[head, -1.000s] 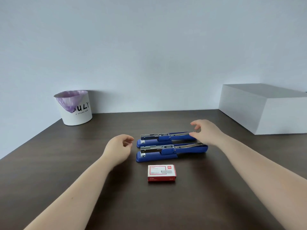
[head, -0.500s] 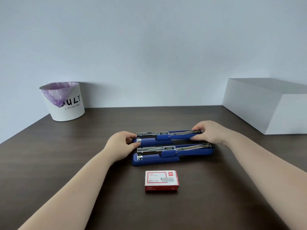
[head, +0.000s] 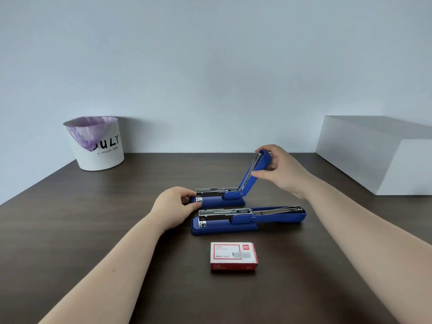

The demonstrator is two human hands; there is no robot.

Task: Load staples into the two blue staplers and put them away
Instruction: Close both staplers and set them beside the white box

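Nearest on the dark wood tabletop (head: 93,230): a red and white staple box (head: 233,256), closed, lying flat, apart from everything else. Just beyond it, the near blue stapler (head: 247,219), flat on the tabletop, top arm folded fully back to the right so the metal staple channel shows, untouched by either hand. Just behind and parallel, the far blue stapler (head: 222,198), base flat, front end to the left. Left hand (head: 174,206) curled narrow at that front end, fingertips pinching the tip of base and channel. Right hand (head: 280,170) closed around the far stapler's blue top arm (head: 256,170), thumb on the near face, fingers wrapped over the upper end; arm tilted steeply upward and to the right from the hinge, metal strip visible along its left edge. Farther back on the left, against the wall, a white bin (head: 99,148) with a purple liner and dark lettering. Far right, a white box (head: 378,155) on the tabletop.
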